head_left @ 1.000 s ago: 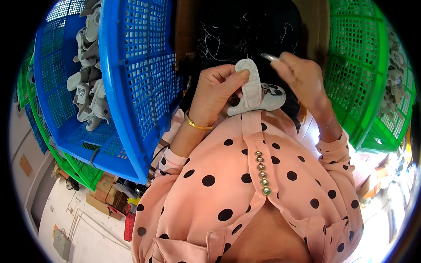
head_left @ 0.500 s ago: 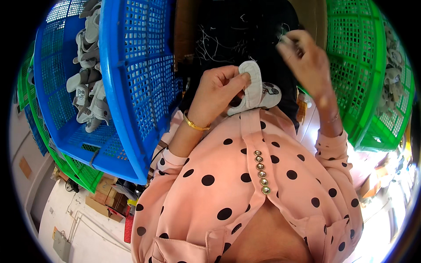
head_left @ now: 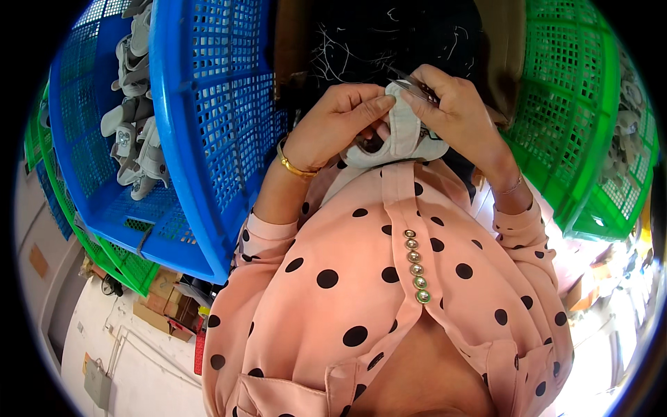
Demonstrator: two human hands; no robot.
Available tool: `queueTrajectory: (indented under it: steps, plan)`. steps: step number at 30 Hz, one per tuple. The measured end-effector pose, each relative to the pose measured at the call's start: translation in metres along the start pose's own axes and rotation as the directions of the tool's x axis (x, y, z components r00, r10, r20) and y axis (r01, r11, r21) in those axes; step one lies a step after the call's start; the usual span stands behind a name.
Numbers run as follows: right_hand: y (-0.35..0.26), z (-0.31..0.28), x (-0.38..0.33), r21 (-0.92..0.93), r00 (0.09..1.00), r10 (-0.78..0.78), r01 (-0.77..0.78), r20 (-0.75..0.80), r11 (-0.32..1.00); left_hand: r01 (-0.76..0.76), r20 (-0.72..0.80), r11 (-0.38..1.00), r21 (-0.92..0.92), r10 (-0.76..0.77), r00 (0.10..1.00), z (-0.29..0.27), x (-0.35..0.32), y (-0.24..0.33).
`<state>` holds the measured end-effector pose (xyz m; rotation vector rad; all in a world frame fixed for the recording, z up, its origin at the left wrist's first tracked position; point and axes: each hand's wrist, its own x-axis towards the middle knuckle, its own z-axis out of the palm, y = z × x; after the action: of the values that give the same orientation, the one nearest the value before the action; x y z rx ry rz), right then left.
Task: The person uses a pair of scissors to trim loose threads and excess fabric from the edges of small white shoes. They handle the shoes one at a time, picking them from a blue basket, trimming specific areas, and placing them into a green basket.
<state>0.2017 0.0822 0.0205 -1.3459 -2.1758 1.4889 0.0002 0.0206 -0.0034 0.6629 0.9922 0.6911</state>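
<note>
I hold a small white-grey shoe upper piece (head_left: 403, 135) in front of my chest. My left hand (head_left: 337, 125) pinches its upper edge with thumb and fingers. My right hand (head_left: 455, 115) touches the same edge from the right and grips a small thin metal tool (head_left: 410, 78), seemingly snips or tweezers, whose tip points left over the piece. Both hands meet at the top of the piece. Loose white threads (head_left: 333, 55) lie on the dark cloth surface just beyond my hands.
A blue plastic crate (head_left: 201, 132) stands at my left, holding several grey-white shoe pieces (head_left: 132, 132). A green crate (head_left: 577, 118) stands at my right, with similar pieces inside. More green crates (head_left: 104, 260) lie under the blue one. Cardboard boxes (head_left: 163, 306) sit on the floor.
My right hand, which was lifted up and away to the right with the tool, has come back down onto the top edge of the piece. The left hand kept hold.
</note>
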Motion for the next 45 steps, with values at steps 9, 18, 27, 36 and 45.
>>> queueTrajectory:
  steps: [9,18,27,36,45]
  plan:
    - [0.006,0.006,0.002,-0.075,0.994,-0.061,0.054,-0.092,0.996,-0.035,0.006,0.998,0.057,0.035,0.999,0.004,-0.004,-0.007]
    - [0.037,0.000,0.008,-0.379,0.887,-0.174,-0.001,-0.428,0.926,0.010,-0.061,1.000,-0.023,-0.011,0.998,-0.003,-0.006,-0.012]
    - [0.007,0.019,-0.005,0.031,0.988,-0.024,0.029,-0.150,0.999,-0.017,-0.059,1.000,-0.021,0.016,0.998,-0.010,0.000,-0.008]
    - [0.033,-0.004,0.012,-0.274,0.886,-0.084,-0.049,-0.456,0.961,-0.065,-0.179,0.998,0.015,0.067,0.981,-0.006,-0.002,0.003]
    - [-0.056,-0.007,-0.011,-0.105,0.881,-0.234,0.209,-0.410,0.972,-0.370,-0.170,0.553,0.747,0.697,0.697,0.052,-0.022,0.051]
